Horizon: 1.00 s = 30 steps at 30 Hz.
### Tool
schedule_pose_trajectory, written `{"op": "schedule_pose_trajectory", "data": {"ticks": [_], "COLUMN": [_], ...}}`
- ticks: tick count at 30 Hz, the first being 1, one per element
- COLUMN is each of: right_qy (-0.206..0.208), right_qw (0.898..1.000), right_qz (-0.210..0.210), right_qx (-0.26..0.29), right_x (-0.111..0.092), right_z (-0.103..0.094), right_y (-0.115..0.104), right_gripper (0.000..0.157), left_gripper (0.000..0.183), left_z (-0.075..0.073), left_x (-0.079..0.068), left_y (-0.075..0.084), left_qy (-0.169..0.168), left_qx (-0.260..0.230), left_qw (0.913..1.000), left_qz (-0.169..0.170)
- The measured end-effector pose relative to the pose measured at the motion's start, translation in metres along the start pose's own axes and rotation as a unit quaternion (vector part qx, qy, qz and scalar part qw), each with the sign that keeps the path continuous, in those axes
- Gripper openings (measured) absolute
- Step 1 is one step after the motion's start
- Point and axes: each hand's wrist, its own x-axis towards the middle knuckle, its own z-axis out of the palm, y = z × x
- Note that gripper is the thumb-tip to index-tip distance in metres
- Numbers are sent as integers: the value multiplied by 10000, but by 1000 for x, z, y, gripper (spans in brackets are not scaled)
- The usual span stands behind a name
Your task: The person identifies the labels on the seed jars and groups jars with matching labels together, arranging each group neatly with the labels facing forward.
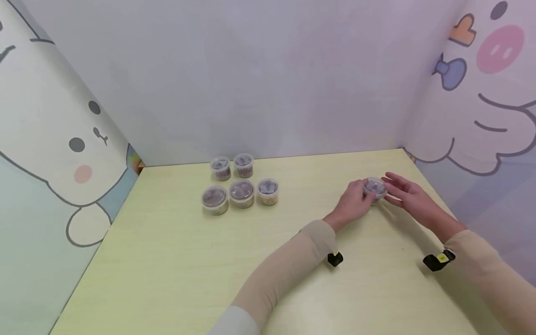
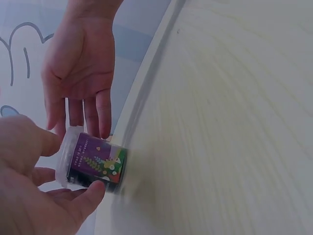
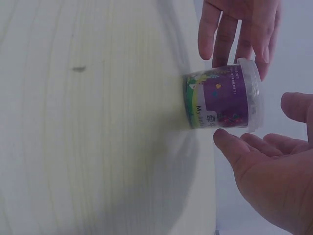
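A small lidded plastic tub (image 1: 375, 187) with a purple, flower-printed label stands at the right side of the table, its label plain in the left wrist view (image 2: 100, 159). My left hand (image 1: 353, 202) holds it from the left, thumb on the near side and fingers reaching round the far side. On the opposite side, my right hand (image 1: 412, 197) has its fingers extended, fingertips right at the tub's wall and lid. In the right wrist view the tub (image 3: 225, 95) sits between both hands, and the right thumb stands away from it.
On the pale wooden table (image 1: 167, 260), left of centre, stand several more lidded tubs: two at the back (image 1: 244, 165) and a front row with two wider ones (image 1: 215, 200) and a narrower one (image 1: 268, 191). Cartoon-printed panels (image 1: 268, 83) enclose the back and sides.
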Motion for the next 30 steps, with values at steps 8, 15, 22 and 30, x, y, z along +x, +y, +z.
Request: {"op": "schedule_pose_trajectory", "data": {"ticks": [8,15,22,30], "right_qy": [-40,-55,-47,-94], "right_qw": [9990,9927,9917,9853], "right_qz": [208,434,512,568], "right_qx": [389,1122,1177,1607], "right_x": [6,7,7,6], "right_z": [4,5,7,6], "right_y": [6,7,5,8], "right_gripper": [74,77,77,77], "left_gripper": [48,43,42,42], "left_z": [1,0,2,4], "left_x": [2,1,1,4], "left_y": [-1,1,2,0], "left_qy": [158,251,390,414], "left_qx": [463,638,637,679], "left_qw": [9988,9976,9971,9967], "left_qz": [-31,-92,-165,-150]}}
